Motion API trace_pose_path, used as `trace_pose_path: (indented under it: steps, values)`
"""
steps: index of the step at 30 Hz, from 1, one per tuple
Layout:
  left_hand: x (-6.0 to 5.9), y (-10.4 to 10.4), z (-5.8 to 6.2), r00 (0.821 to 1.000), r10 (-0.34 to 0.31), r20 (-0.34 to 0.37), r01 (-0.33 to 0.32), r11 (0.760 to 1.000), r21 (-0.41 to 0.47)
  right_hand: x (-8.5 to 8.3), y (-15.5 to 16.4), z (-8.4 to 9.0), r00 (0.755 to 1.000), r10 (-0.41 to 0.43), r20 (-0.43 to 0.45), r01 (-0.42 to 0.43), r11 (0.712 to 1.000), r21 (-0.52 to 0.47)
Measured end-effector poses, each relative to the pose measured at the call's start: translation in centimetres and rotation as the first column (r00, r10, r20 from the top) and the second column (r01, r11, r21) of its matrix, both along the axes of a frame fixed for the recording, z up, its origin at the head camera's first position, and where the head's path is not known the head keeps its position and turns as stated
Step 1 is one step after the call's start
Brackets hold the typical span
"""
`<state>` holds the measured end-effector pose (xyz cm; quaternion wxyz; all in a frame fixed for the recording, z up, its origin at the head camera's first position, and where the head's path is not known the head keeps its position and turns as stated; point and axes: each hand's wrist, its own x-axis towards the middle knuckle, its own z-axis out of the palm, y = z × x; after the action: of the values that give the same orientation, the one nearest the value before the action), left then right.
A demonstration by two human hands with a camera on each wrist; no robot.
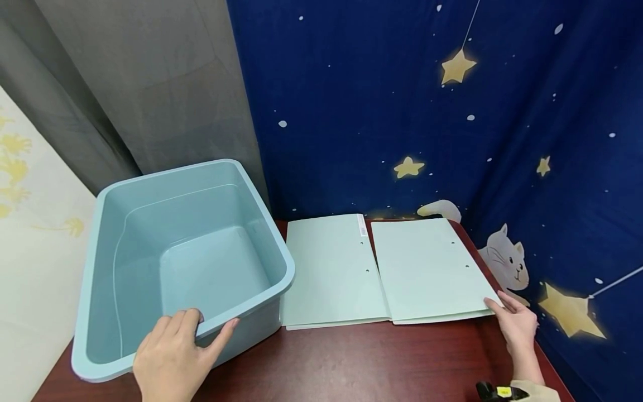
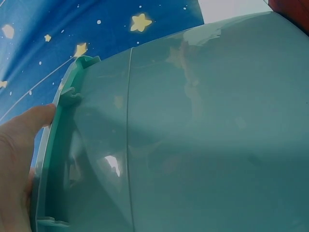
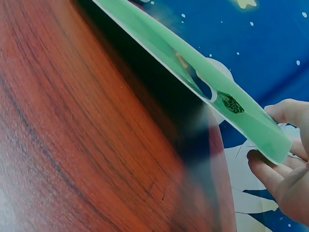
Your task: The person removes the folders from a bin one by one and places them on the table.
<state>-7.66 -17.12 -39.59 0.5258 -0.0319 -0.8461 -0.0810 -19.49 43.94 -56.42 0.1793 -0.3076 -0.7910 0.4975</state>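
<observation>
A large blue-green plastic tub point(image 1: 221, 262) stands at the left of the table. My left hand point(image 1: 176, 354) grips its near rim, fingers inside and thumb outside. The left wrist view shows the thumb point(image 2: 41, 116) at the lip and the tub's smooth outer wall point(image 2: 207, 125). Two flat pale green file binders lie side by side, a left one point(image 1: 329, 273) and a right one point(image 1: 427, 268). My right hand point(image 1: 517, 324) pinches the right binder's near right corner. In the right wrist view, thumb and fingers hold the binder's edge point(image 3: 260, 130), which has a round hole and a dark mark.
The reddish-brown wooden table point(image 1: 351, 363) extends in front of the binders. A dark blue star-patterned curtain point(image 1: 361, 111) hangs behind and along the right side. Grey cloth point(image 1: 166, 72) hangs behind the tub, with a pale yellow-patterned surface point(image 1: 40, 251) at the left.
</observation>
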Motion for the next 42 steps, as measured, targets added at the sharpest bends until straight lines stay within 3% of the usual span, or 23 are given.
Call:
trace_pose_path:
  steps: [7, 11, 15, 19, 22, 24, 27, 31, 34, 36, 38, 42]
  values:
    - [-0.1, 0.0, 0.0, 1.000, -0.007, -0.018, 0.007, 1.000, 0.002, -0.1, 0.5, -0.1, 0.994, 0.071, -0.081, -0.062, 0.992, 0.110]
    - [-0.1, 0.0, 0.0, 1.000, -0.006, -0.015, 0.006, 1.000, 0.001, -0.7, 0.5, 0.2, 0.991, 0.124, -0.057, -0.107, 0.966, 0.236]
    - [-0.1, 0.0, 0.0, 1.000, -0.007, -0.013, 0.007, 1.000, 0.001, -1.5, 0.5, 0.2, 0.981, 0.183, -0.068, -0.155, 0.942, 0.298]
    - [0.0, 0.0, 0.1, 1.000, -0.008, -0.010, 0.008, 1.000, 0.001, -1.9, 0.4, 0.3, 0.960, 0.263, -0.092, -0.215, 0.910, 0.354]
    - [0.0, 0.0, 0.1, 1.000, -0.007, -0.003, 0.007, 1.000, 0.000, -1.8, 0.1, 0.7, 0.931, 0.343, -0.127, -0.273, 0.883, 0.382]
    - [0.0, 0.0, 0.2, 1.000, -0.006, 0.003, 0.006, 1.000, -0.002, -1.4, -0.6, 1.6, 0.908, 0.393, -0.144, -0.312, 0.866, 0.392]
    - [0.0, 0.0, 0.2, 1.000, -0.007, 0.003, 0.007, 1.000, -0.002, 0.4, -3.6, 5.7, 0.884, 0.453, -0.115, -0.382, 0.843, 0.378]
    - [0.1, 0.1, 0.4, 1.000, -0.013, 0.012, 0.013, 1.000, 0.001, 0.6, -4.2, 6.6, 0.871, 0.486, -0.072, -0.424, 0.818, 0.388]
    - [0.1, 0.2, 0.7, 0.999, -0.023, 0.025, 0.023, 1.000, 0.004, 0.1, -3.6, 5.7, 0.866, 0.494, -0.080, -0.425, 0.810, 0.405]
    - [0.2, 0.3, 0.9, 0.999, -0.029, 0.033, 0.029, 1.000, 0.006, 1.2, -5.6, 8.3, 0.862, 0.503, -0.058, -0.444, 0.806, 0.391]
    - [0.2, 0.4, 1.1, 0.999, -0.033, 0.042, 0.032, 0.999, 0.007, 1.9, -6.9, 9.9, 0.858, 0.511, -0.061, -0.443, 0.794, 0.416]
    - [0.3, 0.5, 1.5, 0.997, -0.023, 0.079, 0.025, 0.999, -0.023, 2.6, -8.4, 11.7, 0.837, 0.542, -0.076, -0.454, 0.765, 0.457]
